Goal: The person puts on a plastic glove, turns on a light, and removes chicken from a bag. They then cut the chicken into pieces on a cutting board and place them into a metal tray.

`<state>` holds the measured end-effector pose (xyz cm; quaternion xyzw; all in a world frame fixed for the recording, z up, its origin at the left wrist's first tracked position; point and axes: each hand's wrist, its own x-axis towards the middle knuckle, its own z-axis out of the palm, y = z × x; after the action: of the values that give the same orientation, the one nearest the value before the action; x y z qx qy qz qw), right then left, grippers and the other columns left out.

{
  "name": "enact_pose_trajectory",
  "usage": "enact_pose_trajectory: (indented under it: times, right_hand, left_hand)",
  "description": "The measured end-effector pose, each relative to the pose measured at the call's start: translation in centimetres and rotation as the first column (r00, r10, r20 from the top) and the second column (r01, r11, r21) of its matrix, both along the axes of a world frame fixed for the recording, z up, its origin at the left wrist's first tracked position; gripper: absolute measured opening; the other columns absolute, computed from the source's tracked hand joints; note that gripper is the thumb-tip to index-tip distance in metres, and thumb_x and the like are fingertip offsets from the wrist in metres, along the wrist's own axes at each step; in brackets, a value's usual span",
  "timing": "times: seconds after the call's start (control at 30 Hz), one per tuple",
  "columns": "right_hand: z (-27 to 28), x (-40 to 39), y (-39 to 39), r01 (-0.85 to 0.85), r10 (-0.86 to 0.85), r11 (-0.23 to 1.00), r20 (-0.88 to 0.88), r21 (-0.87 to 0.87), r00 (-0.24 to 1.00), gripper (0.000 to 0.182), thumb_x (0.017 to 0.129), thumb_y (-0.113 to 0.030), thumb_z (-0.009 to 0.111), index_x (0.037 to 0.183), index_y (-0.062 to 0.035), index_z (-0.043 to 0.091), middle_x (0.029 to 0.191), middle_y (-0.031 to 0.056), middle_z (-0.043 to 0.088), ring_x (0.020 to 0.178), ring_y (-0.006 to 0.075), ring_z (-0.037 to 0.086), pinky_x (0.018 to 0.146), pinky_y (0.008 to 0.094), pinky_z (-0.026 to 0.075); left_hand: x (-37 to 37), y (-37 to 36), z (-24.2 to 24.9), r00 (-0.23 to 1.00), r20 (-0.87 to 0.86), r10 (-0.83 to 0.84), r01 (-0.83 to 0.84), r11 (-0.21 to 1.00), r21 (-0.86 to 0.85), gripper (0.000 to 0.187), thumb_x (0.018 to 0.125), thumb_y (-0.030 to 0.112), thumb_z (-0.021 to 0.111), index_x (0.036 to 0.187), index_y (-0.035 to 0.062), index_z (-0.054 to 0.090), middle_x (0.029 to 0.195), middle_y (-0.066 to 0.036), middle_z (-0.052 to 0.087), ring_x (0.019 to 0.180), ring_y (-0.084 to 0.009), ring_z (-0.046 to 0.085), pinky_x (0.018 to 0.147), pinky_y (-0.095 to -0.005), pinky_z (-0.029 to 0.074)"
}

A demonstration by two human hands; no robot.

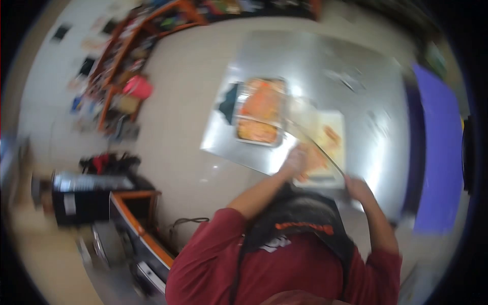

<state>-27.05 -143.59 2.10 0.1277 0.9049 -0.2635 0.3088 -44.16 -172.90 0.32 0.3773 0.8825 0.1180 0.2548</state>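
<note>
My right hand [358, 189] is closed at the near end of a long, thin knife [317, 146], which slants up and left over a white cutting board [338, 168]. My left hand [294, 160] is at the board's left edge, beside orange-pink food pieces [314, 158]; blur hides how its fingers are set. Another brownish-orange piece [332, 136] lies farther up the board. A flat grey strip, too blurred to name, lies along the board's near edge. Left of the board stands a metal tray [238, 133] filled with orange and yellow food, partly under shiny clear plastic.
Everything stands on a shiny steel table [305, 48]. A dark green cloth [229, 105] sits against the tray's left side. Beyond the table's right side is a purple panel [439, 152]. Orange shelving [122, 56] and a pink bucket [138, 88] are at left.
</note>
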Motion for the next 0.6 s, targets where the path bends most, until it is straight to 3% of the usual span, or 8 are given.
enact_pose_trajectory:
  times: [0.03, 0.1, 0.17, 0.3, 0.37, 0.43, 0.47, 0.6]
  right_hand:
    - [2.7, 0.2, 0.7, 0.018, -0.017, 1.0, 0.031, -0.025, 0.999, 0.074, 0.106, -0.058, 0.031, 0.121, 0.0038, 0.068, 0.122, 0.0345, 0.064, 0.119, 0.0485, 0.06, 0.105, 0.0524, 0.044]
    - [6.8, -1.0, -0.2, 0.054, -0.053, 0.998, 0.012, -0.022, 0.998, 0.074, 0.105, -0.057, 0.032, 0.117, 0.0058, 0.069, 0.117, 0.035, 0.065, 0.117, 0.0488, 0.061, 0.103, 0.0527, 0.046]
    - [7.4, -3.0, -2.0, 0.074, -0.075, 0.996, -0.027, -0.047, 0.997, 0.071, 0.105, -0.056, 0.035, 0.113, 0.005, 0.07, 0.111, 0.0347, 0.067, 0.113, 0.0495, 0.063, 0.1, 0.0525, 0.048]
    - [8.6, -7.2, -5.0, 0.068, -0.071, 0.996, -0.051, -0.064, 0.996, 0.071, 0.105, -0.056, 0.036, 0.108, 0.0067, 0.071, 0.106, 0.036, 0.067, 0.109, 0.0508, 0.064, 0.097, 0.0531, 0.049]
    - [7.0, -5.1, -3.0, 0.056, -0.058, 0.998, -0.037, -0.036, 0.998, 0.07, 0.105, -0.056, 0.037, 0.111, 0.0044, 0.071, 0.109, 0.0343, 0.068, 0.109, 0.0504, 0.064, 0.097, 0.0534, 0.049]
    - [6.2, -0.9, 0.0, 0.057, -0.058, 0.997, -0.018, -0.042, 0.998, 0.07, 0.105, -0.056, 0.036, 0.111, 0.0047, 0.07, 0.108, 0.0348, 0.067, 0.109, 0.0507, 0.064, 0.097, 0.0538, 0.049]
    - [6.2, -0.2, 0.7, 0.055, -0.056, 0.997, -0.01, -0.048, 0.998, 0.07, 0.105, -0.056, 0.036, 0.111, 0.0049, 0.07, 0.108, 0.035, 0.067, 0.109, 0.0508, 0.064, 0.097, 0.0539, 0.049]
    - [1.6, -2.2, -1.6, 0.074, -0.078, 0.997, -0.094, -0.038, 0.993, 0.072, 0.105, -0.056, 0.035, 0.107, 0.0061, 0.071, 0.107, 0.0357, 0.067, 0.108, 0.0512, 0.063, 0.097, 0.0544, 0.049]
  left_hand:
    - [0.2, 0.2, 2.8, 0.995, 0.031, 0.092, -0.091, 0.995, -0.028, 0.089, 0.05, 0.03, 0.096, 0.123, -0.0106, 0.064, 0.141, -0.018, 0.058, 0.135, -0.0279, 0.05, 0.119, -0.032, 0.033]
    - [1.0, 1.4, 8.3, 0.893, 0.261, 0.366, -0.385, 0.923, 0.02, 0.063, 0.078, 0.028, 0.07, 0.131, -0.0046, 0.059, 0.134, -0.022, 0.061, 0.128, -0.0316, 0.056, 0.113, -0.0362, 0.041]
    - [2.2, 2.9, 13.1, 0.628, 0.562, 0.539, -0.659, 0.752, 0.015, 0.043, 0.105, 0.025, 0.044, 0.139, 0.0014, 0.055, 0.127, -0.025, 0.064, 0.12, -0.0352, 0.061, 0.106, -0.0403, 0.05]
    - [3.4, 3.2, 12.7, 0.75, 0.47, 0.466, -0.551, 0.833, 0.052, 0.043, 0.106, 0.03, 0.046, 0.136, -0.0004, 0.056, 0.131, -0.025, 0.06, 0.115, -0.0338, 0.064, 0.095, -0.0411, 0.054]
    - [2.6, 2.6, 13.5, 0.676, 0.571, 0.466, -0.576, 0.817, 0.016, 0.044, 0.106, 0.03, 0.047, 0.136, -0.001, 0.055, 0.13, -0.025, 0.059, 0.113, -0.0326, 0.065, 0.087, -0.0401, 0.056]
    - [2.3, 2.3, 12.9, 0.723, 0.534, 0.439, -0.532, 0.847, 0.023, 0.043, 0.105, 0.027, 0.05, 0.137, -0.0015, 0.054, 0.127, -0.025, 0.059, 0.111, -0.0317, 0.065, 0.081, -0.0386, 0.057]
    - [2.2, 2.1, 12.2, 0.824, 0.4, 0.401, -0.454, 0.89, 0.043, 0.043, 0.103, 0.024, 0.052, 0.138, -0.0017, 0.053, 0.124, -0.024, 0.06, 0.11, -0.0313, 0.066, 0.078, -0.0378, 0.057]
    - [2.9, 2.7, 11.8, 0.927, 0.225, 0.301, -0.342, 0.923, 0.175, 0.059, 0.083, 0.016, 0.07, 0.137, -0.0017, 0.052, 0.116, -0.021, 0.061, 0.104, -0.0332, 0.065, 0.081, -0.0394, 0.057]
